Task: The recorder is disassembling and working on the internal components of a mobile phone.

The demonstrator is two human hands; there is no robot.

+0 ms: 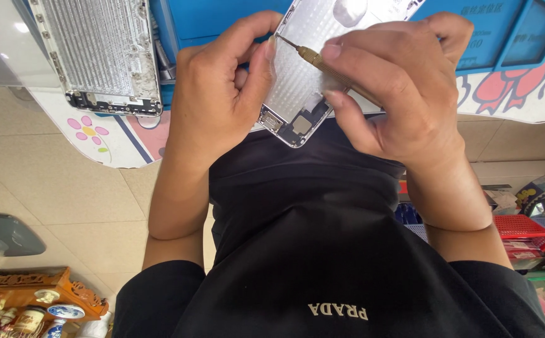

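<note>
My left hand (219,94) grips a silver phone back housing (297,81) by its left edge and holds it tilted over the table edge, above my lap. Its inner side faces me, with small parts at the lower end. In my right hand (398,94), pinched between thumb and fingers, is a thin brass-coloured screwdriver (310,56). The tip rests on the housing's upper left edge, right beside my left fingertip. My hands hide the upper part of the housing.
A second silver phone housing (100,53) lies at the upper left on a white table with flower drawings (106,134). A blue work mat (222,19) sits behind my hands. On the tiled floor are a red basket (526,228) at right and a carved wooden stand (41,291) at lower left.
</note>
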